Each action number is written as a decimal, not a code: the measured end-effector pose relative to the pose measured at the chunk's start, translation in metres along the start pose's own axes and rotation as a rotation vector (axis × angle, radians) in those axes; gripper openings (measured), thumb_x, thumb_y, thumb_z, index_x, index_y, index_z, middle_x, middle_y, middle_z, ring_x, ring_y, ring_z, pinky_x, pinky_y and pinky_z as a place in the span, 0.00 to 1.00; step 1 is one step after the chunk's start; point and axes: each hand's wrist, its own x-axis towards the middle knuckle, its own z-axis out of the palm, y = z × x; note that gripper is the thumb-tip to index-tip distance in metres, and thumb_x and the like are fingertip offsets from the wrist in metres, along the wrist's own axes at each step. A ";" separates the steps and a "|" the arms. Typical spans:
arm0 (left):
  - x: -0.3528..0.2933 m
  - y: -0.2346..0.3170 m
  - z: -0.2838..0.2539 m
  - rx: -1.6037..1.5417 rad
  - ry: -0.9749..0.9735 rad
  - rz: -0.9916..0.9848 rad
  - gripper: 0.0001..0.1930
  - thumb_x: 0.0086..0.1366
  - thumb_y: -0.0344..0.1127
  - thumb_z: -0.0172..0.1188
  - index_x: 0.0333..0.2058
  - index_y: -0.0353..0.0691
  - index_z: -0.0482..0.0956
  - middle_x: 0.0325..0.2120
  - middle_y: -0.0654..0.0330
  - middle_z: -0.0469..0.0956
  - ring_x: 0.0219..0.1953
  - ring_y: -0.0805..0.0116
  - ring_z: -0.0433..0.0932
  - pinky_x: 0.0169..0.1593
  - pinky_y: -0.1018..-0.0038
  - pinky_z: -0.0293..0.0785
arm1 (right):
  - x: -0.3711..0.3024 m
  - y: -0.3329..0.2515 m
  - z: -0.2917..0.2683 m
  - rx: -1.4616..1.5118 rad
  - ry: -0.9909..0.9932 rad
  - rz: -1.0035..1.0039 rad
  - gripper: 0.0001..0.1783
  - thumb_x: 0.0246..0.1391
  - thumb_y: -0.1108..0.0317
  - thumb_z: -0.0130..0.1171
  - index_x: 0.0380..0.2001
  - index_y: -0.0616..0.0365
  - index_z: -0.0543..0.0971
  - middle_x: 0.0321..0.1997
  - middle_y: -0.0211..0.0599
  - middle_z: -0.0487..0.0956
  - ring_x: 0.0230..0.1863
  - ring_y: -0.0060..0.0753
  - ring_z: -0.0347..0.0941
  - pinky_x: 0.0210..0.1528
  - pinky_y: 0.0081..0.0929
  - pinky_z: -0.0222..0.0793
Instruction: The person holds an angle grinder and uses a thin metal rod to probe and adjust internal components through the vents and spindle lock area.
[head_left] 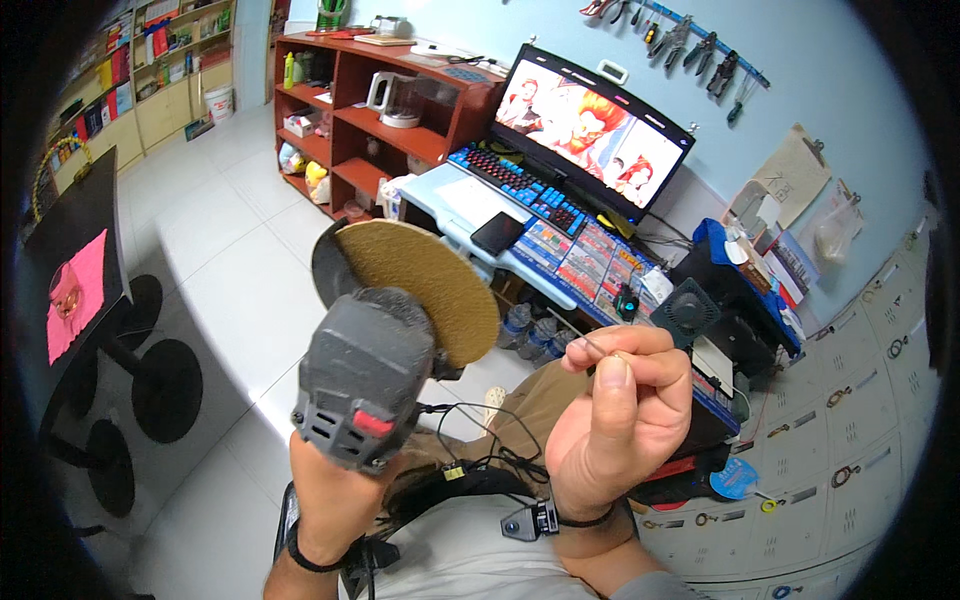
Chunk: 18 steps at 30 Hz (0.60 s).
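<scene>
My left hand (335, 490) is wrapped round the body of a dark grey angle grinder (365, 370), held upright with a red button on the side facing me. At its upper end sits a round brownish-yellow disc (420, 285), partly covered by a black guard (328, 265). Whether the disc spins cannot be told. To the right, and apart from the disc, my right hand (625, 415) pinches a thin metal rod (585, 340) between thumb and fingers. The rod's tip points up and left toward the disc. Part of the rod is hidden by the fingers.
Ahead stands a desk with a monitor (595, 130), a keyboard (520, 190) and a black phone (497, 233). Water bottles (535, 335) stand beneath it. Black cables (500, 450) lie across my lap. Lockers (830, 480) line the right; a black table (85, 235) is left.
</scene>
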 end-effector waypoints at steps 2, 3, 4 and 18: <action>-0.005 -0.006 -0.004 0.019 -0.048 0.024 0.21 0.51 0.21 0.72 0.46 0.33 0.81 0.40 0.58 0.85 0.41 0.65 0.83 0.49 0.70 0.78 | 0.001 -0.005 0.000 0.123 0.043 0.078 0.05 0.64 0.79 0.59 0.39 0.63 0.71 0.42 0.51 0.80 0.38 0.32 0.79 0.45 0.32 0.80; -0.006 -0.007 -0.004 0.047 -0.093 0.045 0.20 0.57 0.20 0.67 0.49 0.33 0.77 0.42 0.60 0.82 0.43 0.69 0.81 0.50 0.72 0.77 | 0.001 -0.006 -0.001 0.117 0.043 0.072 0.05 0.64 0.79 0.59 0.39 0.63 0.71 0.42 0.51 0.80 0.38 0.32 0.79 0.45 0.32 0.80; -0.007 -0.004 -0.003 0.056 -0.106 0.024 0.19 0.57 0.20 0.67 0.48 0.33 0.77 0.40 0.61 0.82 0.41 0.71 0.80 0.48 0.73 0.77 | 0.001 -0.006 -0.002 0.137 0.039 0.090 0.06 0.64 0.79 0.59 0.39 0.63 0.71 0.42 0.52 0.80 0.38 0.32 0.79 0.45 0.32 0.80; -0.013 -0.012 0.001 0.010 -0.175 -0.009 0.17 0.58 0.20 0.67 0.47 0.33 0.79 0.38 0.63 0.82 0.39 0.72 0.80 0.45 0.73 0.78 | 0.003 -0.012 -0.007 0.132 -0.021 0.139 0.07 0.63 0.83 0.58 0.40 0.64 0.72 0.45 0.53 0.79 0.41 0.31 0.80 0.48 0.32 0.82</action>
